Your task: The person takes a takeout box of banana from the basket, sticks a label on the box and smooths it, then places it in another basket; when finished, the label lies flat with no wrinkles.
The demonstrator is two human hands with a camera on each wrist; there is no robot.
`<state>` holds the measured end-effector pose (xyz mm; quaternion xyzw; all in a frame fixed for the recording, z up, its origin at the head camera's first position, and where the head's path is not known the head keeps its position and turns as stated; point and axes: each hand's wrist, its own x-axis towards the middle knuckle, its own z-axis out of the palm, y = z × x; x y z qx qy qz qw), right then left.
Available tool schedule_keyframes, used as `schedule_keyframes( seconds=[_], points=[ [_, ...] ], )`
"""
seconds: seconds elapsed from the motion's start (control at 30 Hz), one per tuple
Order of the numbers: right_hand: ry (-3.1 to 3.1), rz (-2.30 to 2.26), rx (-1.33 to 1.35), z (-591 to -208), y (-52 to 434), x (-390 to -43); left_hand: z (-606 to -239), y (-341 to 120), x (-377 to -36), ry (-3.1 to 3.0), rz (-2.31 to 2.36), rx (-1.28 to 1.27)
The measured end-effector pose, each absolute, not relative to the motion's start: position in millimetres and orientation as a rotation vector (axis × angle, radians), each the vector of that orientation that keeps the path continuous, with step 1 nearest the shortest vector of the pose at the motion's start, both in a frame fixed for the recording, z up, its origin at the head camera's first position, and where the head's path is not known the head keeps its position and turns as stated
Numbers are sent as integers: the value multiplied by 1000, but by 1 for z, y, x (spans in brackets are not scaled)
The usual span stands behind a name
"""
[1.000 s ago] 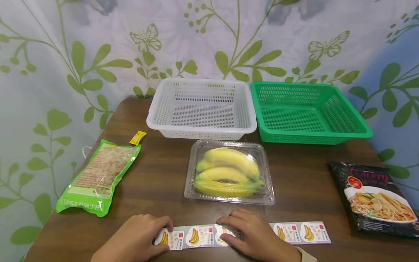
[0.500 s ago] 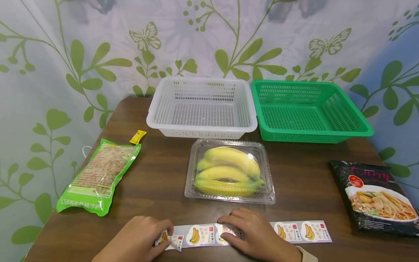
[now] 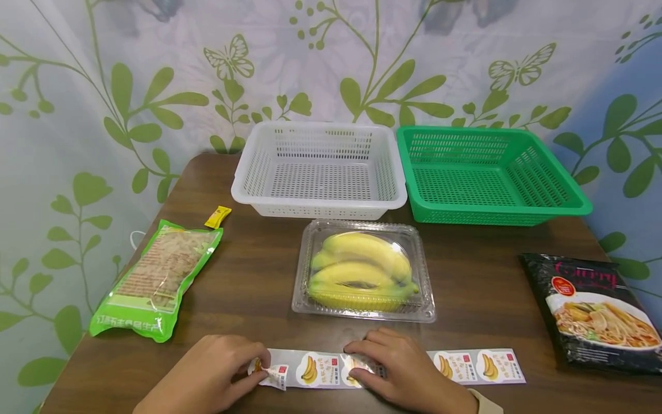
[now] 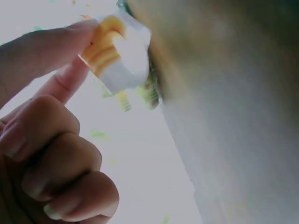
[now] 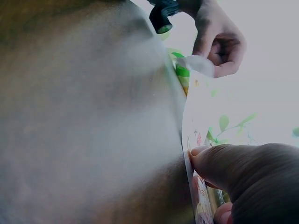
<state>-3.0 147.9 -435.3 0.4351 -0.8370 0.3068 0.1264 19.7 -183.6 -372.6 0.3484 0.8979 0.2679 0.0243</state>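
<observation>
Hands worked at the near edge of the brown wooden desk (image 3: 248, 276). Your left hand (image 3: 207, 379) pinched a peeling banana sticker (image 3: 272, 374) at the left end of the white paper strip of banana stickers (image 3: 393, 368). Your right hand (image 3: 408, 374) pressed its middle, fingers fairly straight. Long axis ran left to right. It looked light, floppy, tearable; corners seemed best to grip.
</observation>
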Motion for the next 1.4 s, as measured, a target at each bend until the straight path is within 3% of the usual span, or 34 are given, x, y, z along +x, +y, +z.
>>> schedule_keyframes(
  seconds=[0.53, 0.73, 1.03, 1.17, 1.4],
  points=[
    [-2390, 922, 1281, -435, 150, -6, -345, -196, 23, 2770, 1160, 1357],
    [-2356, 974, 1288, -432, 150, -4, -336, -197, 16, 2807, 1103, 1328],
    [-1932, 1079, 1421, -396, 150, -4, -314, -194, -12, 2853, 979, 1428],
    [-1866, 1126, 1296, -371, 162, -14, -305, -190, -25, 2842, 917, 1461],
    [-2190, 1140, 762, -358, 214, -36, -294, -176, -45, 2813, 858, 1510]
  ],
)
